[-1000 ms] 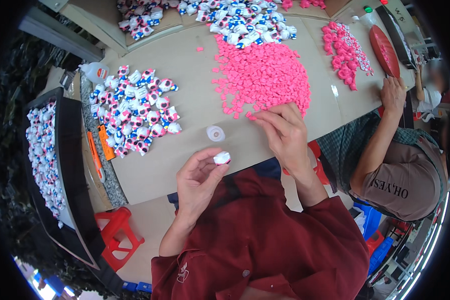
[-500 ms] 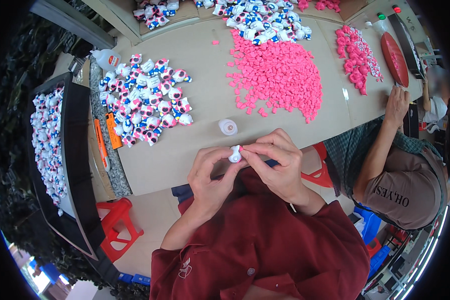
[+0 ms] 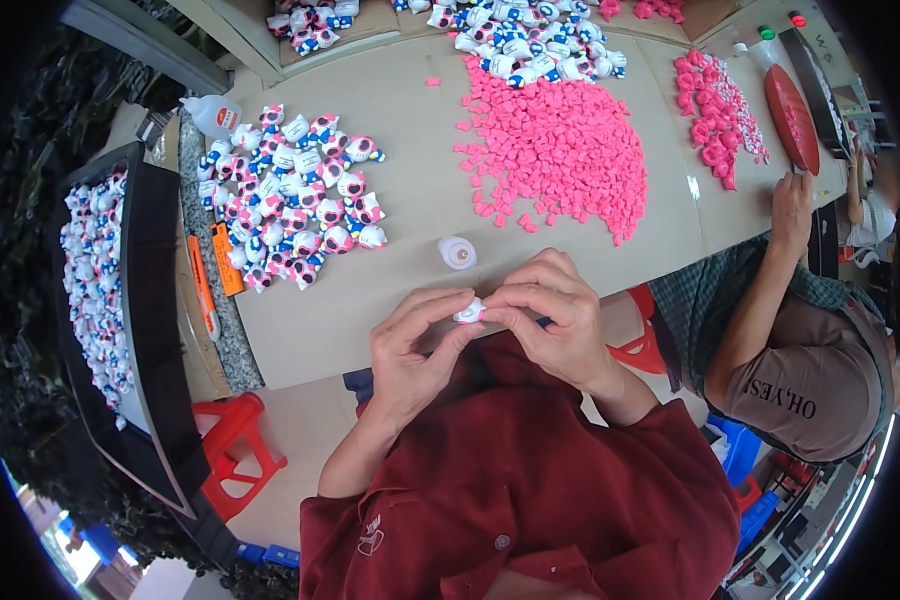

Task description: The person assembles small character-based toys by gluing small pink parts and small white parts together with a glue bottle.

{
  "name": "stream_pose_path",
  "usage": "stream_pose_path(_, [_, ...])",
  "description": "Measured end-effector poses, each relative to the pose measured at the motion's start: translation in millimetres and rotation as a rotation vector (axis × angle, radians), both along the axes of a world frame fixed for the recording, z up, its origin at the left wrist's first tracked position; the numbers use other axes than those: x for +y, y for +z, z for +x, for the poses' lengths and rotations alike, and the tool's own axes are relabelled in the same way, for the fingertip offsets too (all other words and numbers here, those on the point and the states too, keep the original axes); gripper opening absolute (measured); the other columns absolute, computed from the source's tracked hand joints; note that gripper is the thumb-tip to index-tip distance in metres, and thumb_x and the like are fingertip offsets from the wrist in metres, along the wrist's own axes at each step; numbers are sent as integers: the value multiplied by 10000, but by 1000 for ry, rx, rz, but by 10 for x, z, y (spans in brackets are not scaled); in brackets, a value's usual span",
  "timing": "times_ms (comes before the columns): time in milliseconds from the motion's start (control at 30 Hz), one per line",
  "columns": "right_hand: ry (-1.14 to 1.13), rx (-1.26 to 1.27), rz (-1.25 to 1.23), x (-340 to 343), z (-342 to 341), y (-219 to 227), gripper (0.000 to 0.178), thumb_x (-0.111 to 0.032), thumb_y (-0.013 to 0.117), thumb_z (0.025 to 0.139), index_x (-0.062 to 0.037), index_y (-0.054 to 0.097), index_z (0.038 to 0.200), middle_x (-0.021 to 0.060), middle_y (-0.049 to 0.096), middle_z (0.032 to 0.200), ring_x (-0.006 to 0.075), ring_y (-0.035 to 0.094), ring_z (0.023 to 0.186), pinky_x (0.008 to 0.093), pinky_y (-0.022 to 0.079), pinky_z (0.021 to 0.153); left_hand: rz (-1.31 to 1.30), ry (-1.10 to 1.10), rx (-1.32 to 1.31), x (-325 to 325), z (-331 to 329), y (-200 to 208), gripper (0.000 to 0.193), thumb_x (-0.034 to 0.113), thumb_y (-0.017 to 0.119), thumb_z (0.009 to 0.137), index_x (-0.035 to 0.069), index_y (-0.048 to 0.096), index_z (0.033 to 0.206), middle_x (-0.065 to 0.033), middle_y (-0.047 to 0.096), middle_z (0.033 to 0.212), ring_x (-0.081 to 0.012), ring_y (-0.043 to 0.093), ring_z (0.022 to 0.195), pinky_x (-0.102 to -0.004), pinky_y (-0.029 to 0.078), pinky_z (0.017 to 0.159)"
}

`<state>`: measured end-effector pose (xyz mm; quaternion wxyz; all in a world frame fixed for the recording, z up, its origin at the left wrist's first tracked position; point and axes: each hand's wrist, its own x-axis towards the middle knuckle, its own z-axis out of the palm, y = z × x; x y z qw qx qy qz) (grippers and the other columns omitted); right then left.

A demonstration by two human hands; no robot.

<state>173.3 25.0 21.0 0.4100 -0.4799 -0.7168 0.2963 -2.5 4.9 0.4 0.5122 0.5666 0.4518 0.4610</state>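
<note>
Between my two hands, just over the table's near edge, is a small white and pink toy figurine. My left hand pinches it from the left with thumb and fingertips. From the right, my right hand closes its thumb and index finger on the pink side of the same figurine; whether a separate pink piece is in that pinch is hidden. A small translucent bottle stands on the table just beyond my hands. Farther off lies a wide heap of small pink pieces.
White, pink and blue figurines cover the table's left side, beside a plastic bottle and an orange cutter. A black bin of figurines stands left. More figurines lie behind. A co-worker's hand touches a red tray.
The figurine has turned in my fingers, from upright to lying more sideways, with pink now on its lower right. Both hands stay nearly in place.
</note>
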Motion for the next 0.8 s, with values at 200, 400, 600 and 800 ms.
stream_pose_path(200, [-19,-3,38,-24,-79,-61,108,-60,754,680,-58,694,770,25,601,717,176,516,692,297,400,657,-6,28,26,-5,-45,10,303,-106,676,750,-18,640,1037,-129,617,1036,-182,611,943,-295,515,835])
stream_pose_path(400, [-26,-43,27,12,-163,-86,101,-41,740,692,-43,686,777,35,605,724,186,523,701,297,408,655,141,87,297,111,-176,64,300,-37,730,693,17,669,981,-98,659,974,-221,637,860,-301,521,740])
stream_pose_path(600, [-203,29,-6,91,-153,-88,169,-80,732,689,-49,670,844,42,606,780,216,537,718,328,414,676,279,440,607,291,-325,75,351,-51,716,674,25,669,1013,-125,574,1131,-259,579,954,-339,494,756])
stream_pose_path(800, [-111,-108,166,269,-283,-151,320,-69,723,687,-45,637,994,71,631,879,239,543,788,337,417,710,413,321,1169,344,-233,134,523,201,749,708,124,585,1198,-108,482,1279,-318,391,1229,-468,300,955])
